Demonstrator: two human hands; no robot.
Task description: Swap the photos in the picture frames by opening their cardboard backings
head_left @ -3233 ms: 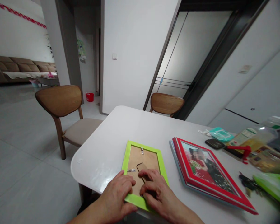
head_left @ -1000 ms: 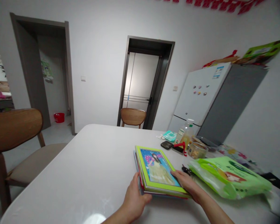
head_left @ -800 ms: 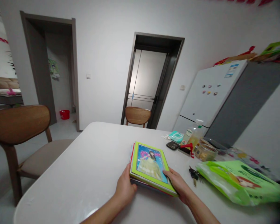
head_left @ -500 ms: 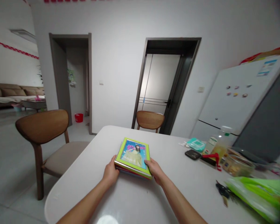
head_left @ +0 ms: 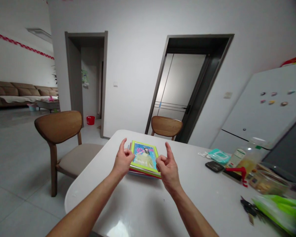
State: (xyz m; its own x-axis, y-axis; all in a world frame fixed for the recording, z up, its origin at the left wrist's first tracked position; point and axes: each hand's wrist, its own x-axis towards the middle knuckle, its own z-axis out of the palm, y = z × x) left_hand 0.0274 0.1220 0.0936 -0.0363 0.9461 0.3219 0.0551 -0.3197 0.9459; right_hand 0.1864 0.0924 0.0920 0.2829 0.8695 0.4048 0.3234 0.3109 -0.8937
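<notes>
A small stack of flat picture books (head_left: 145,157) lies on the white table (head_left: 140,204). The top one has a lime-green border around a figure in a pale yellow dress; red and blue edges show beneath. My left hand (head_left: 122,161) is raised at the stack's left side, one finger pointing up and the others curled in. At the right side, my right hand (head_left: 168,168) mirrors that pose, its curled fingers overlapping the stack's edge in view. Both hands hold nothing. Whether the knuckles touch the stack, I cannot tell.
Along the table's right side are a turquoise wipes pack (head_left: 219,155), a black wallet-like case (head_left: 214,166), a clear bottle (head_left: 249,156), a plastic food tub (head_left: 268,182), keys (head_left: 248,207) and a green bag (head_left: 281,209). Wooden chairs stand left (head_left: 60,126) and behind (head_left: 166,126).
Both hands have let go of the stack's sides and risen, each with one finger pointing up. The stack now rests on the table. The view has turned slightly left.
</notes>
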